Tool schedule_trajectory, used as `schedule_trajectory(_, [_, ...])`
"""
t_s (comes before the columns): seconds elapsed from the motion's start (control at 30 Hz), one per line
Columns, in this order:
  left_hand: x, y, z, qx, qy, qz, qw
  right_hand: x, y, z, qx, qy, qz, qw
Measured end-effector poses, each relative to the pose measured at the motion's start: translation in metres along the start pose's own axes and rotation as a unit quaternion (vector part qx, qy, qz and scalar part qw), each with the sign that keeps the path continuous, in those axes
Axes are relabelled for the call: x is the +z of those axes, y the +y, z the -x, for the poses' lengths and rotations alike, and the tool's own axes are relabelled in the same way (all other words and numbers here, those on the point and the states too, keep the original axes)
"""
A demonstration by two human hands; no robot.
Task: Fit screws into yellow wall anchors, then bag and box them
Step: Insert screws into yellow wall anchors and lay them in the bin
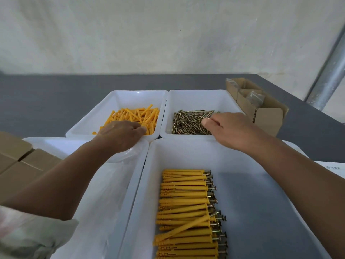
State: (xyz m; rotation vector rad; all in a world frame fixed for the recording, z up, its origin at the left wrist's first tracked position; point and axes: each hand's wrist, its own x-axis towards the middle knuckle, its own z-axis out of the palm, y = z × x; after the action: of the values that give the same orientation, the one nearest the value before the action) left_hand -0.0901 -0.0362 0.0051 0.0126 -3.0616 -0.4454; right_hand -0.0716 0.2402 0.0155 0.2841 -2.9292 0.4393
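Yellow loose anchors (138, 116) fill the far-left tray (115, 96), screws (190, 120) the far-right tray (197, 94), so each hand draws from its own side. Left hand (121, 133) and right hand (229, 128) curl into the piles; whether either pinches anything is hidden. Fitted anchors (186, 212) line the near tray (261, 202).

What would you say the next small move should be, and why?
The left hand rests on the yellow anchors, the right hand on the screws; whether either grips one is hidden, so likely pinch and lift one of each.
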Motion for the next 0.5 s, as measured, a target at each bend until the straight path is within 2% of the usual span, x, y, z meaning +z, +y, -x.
schedule_trajectory(0.1, [0.000,0.000,0.001,0.010,-0.003,0.008,1.000,0.009,0.010,-0.002,0.050,-0.069,0.008,0.996])
schedule_trajectory(0.23, [0.000,0.000,0.002,0.015,0.006,0.046,0.999,0.015,0.012,-0.012,0.069,-0.131,0.076,0.986])
schedule_trajectory(0.5, [-0.002,0.004,0.005,0.057,0.009,0.107,0.993,0.020,0.018,-0.025,0.085,-0.174,0.066,0.979])
